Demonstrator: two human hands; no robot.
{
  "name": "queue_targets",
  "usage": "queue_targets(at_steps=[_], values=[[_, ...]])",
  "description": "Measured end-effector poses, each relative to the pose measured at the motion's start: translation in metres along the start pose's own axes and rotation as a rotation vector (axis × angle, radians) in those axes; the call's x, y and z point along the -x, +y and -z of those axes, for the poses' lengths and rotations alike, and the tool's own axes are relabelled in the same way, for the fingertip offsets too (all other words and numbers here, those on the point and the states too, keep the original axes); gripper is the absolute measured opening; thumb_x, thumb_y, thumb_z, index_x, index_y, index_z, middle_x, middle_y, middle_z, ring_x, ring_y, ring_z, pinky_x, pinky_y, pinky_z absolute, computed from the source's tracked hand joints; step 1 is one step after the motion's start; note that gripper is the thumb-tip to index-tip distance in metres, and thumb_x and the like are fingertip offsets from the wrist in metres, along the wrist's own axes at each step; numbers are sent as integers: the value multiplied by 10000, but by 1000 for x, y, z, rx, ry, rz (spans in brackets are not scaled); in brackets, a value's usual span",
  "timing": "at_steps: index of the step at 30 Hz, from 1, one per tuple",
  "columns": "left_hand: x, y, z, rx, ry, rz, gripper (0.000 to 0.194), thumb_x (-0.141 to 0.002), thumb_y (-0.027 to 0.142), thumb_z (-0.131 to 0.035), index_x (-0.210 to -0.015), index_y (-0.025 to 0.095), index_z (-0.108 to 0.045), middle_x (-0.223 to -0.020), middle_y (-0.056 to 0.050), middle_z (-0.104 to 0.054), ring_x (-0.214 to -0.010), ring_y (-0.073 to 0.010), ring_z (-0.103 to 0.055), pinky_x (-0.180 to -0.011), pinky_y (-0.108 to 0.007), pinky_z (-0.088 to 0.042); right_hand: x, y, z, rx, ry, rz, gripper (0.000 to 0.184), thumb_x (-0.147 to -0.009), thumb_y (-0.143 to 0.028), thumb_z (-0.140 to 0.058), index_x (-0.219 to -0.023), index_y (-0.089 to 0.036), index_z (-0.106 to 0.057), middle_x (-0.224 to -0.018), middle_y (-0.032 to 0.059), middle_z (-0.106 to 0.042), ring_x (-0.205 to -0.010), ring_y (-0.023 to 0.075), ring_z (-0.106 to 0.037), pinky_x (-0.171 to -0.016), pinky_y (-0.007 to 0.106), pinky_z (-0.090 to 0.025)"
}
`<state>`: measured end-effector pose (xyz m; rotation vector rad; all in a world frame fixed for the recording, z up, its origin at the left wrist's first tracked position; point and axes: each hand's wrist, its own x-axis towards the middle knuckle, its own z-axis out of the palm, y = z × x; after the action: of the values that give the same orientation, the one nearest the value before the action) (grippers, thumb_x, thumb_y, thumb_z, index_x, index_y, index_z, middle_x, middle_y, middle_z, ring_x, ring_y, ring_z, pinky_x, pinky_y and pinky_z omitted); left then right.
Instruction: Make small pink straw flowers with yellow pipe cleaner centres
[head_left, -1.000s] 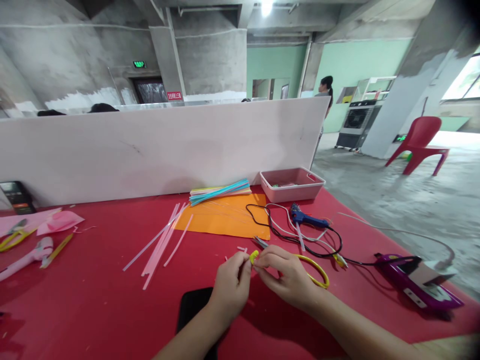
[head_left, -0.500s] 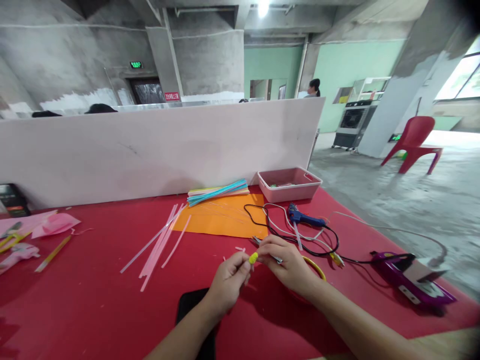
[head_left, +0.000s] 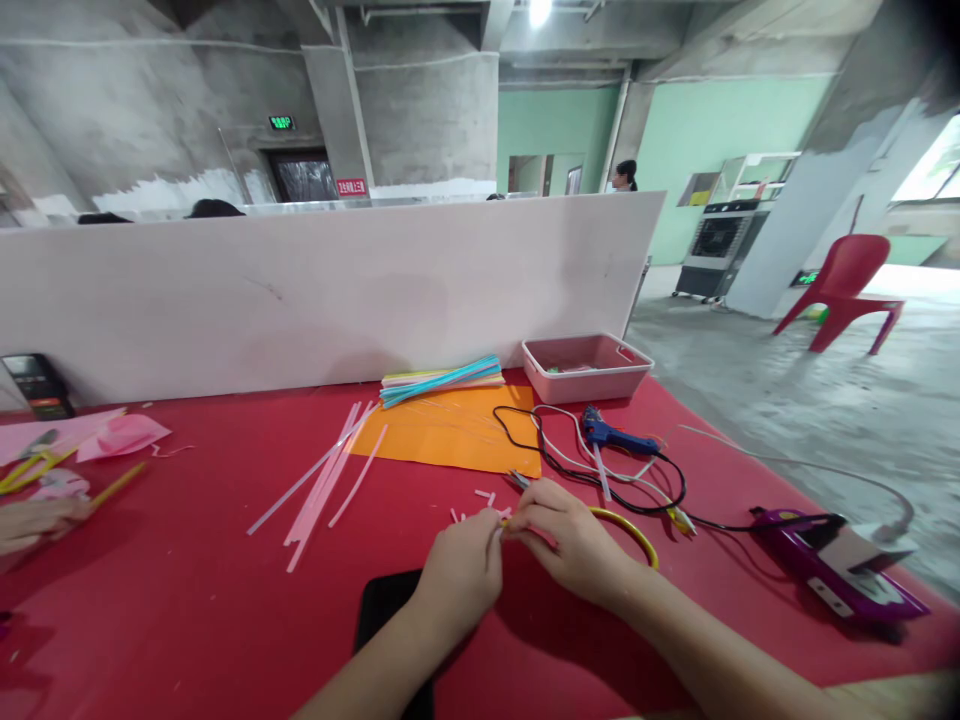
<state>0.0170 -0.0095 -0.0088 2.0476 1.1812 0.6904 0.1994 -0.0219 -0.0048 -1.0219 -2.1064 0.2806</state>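
Note:
My left hand [head_left: 466, 560] is closed, its thumb and fingertips pinching a small yellow piece [head_left: 507, 523]. Only a sliver of that piece shows between the fingers; in the earlier frames it looks like a little curled yellow bit. My right hand [head_left: 564, 540] meets it from the other side with its fingertips pinched at the same spot. Under the right hand lie scissors [head_left: 628, 522] with a yellow handle loop, their grey tip poking out beyond the knuckles. Short pink offcuts [head_left: 484, 497] are scattered just past my left hand. A black phone-like slab [head_left: 382, 605] lies beneath my left forearm.
Pink strips [head_left: 324, 490] and an orange sheet [head_left: 450, 430] with blue strips [head_left: 442, 380] lie ahead. A pink basket [head_left: 587, 385], blue glue gun [head_left: 619, 438], cables and purple power strip [head_left: 832, 565] are rightward. Another person's hand [head_left: 41, 525] is at far left, by a yellow stick [head_left: 118, 487].
My fingers have closed around the yellow piece, which was more exposed before. Another person's hand has come in at the far left onto the yellow stick. The view shifted slightly.

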Motion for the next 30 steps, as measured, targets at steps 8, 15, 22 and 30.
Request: queue_targets(at_steps=[8, 15, 22, 30], values=[[-7, -2, -6, 437, -26, 176, 293, -903, 467, -356, -737, 228, -390, -543, 64, -392, -426, -98, -301, -449, -226, -258, -1, -2, -2, -137, 128, -44, 120, -888, -163, -563, -828, -192, -662, -792, 53, -639, -763, 155, -584, -714, 283, -480], [-7, -1, -10, 634, -56, 210, 343, -865, 566, -403, -770, 238, -374, -513, 102, -357, -368, -70, -186, -372, -205, -200, -4, -9, -1, -270, 142, -151, 112, -890, -210, -578, -831, -195, -672, -800, 44, -659, -761, 145, -612, -720, 270, -483], [-1, -3, -5, 460, 78, 3, 314, -880, 465, -544, -747, 183, -506, -635, 20, -504, -594, -114, -448, -573, -230, -338, -3, -8, -7, -385, 95, -333, 186, -867, -338, -605, -767, -182, -581, -725, 10, -620, -676, 130, -549, -646, 256, -452], [1, -1, -2, 327, 86, -70, 308, -927, 441, -485, -761, 184, -523, -636, 5, -538, -587, -133, -479, -570, -245, -353, -6, -8, -9, -518, 80, -411, 284, -814, -430, -672, -926, -173, -627, -755, 8, -636, -660, 123, -553, -619, 247, -458]])
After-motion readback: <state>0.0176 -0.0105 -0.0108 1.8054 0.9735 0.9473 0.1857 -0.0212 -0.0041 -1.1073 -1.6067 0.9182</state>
